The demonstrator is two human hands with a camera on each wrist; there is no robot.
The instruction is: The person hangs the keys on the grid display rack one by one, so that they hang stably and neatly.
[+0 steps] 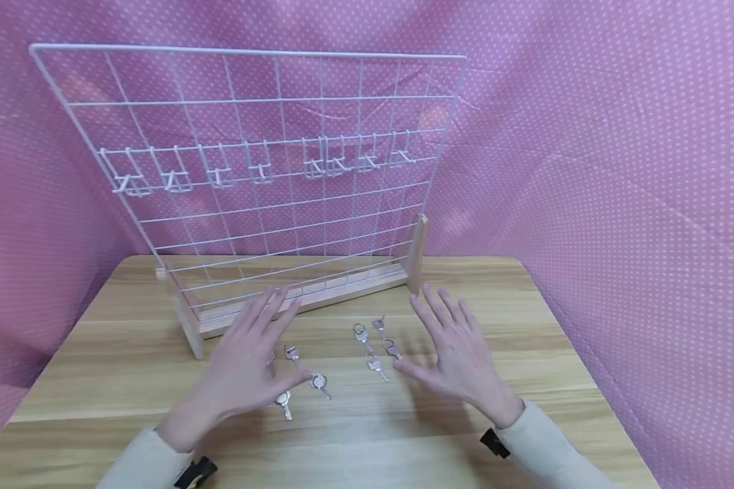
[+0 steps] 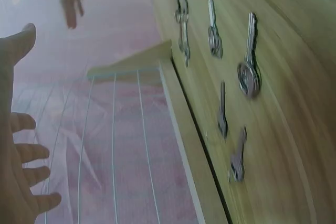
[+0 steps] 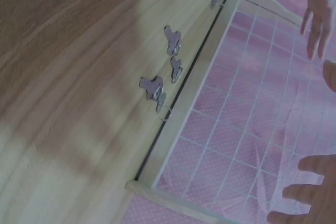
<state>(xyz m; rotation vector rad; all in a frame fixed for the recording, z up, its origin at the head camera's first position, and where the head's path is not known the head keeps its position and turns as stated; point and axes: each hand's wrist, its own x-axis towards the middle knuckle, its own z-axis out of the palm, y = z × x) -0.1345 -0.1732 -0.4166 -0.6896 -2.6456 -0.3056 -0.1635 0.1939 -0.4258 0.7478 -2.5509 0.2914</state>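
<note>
My left hand [image 1: 245, 370] hovers over the table with its fingers spread and nothing in them. Beneath and beside it lies one group of silver keys [image 1: 319, 383], several with a ring attached, and part of that group is hidden by the hand. To the right, my right hand [image 1: 461, 353] is also spread and holds nothing. Just left of its thumb is a second group of keys [image 1: 374, 365], lying flat on the wood. Large in the left wrist view is a ringed key [image 2: 249, 80]; the right wrist view shows keys [image 3: 152, 87] near the wooden base.
A white wire grid rack [image 1: 251, 51] stands behind the keys, tilted, on a wooden base [image 1: 355, 287] with side feet. Several white hooks [image 1: 220, 178] hang in a row across it. Pink dotted cloth [image 1: 618, 170] surrounds the wood-grain table [image 1: 526, 326].
</note>
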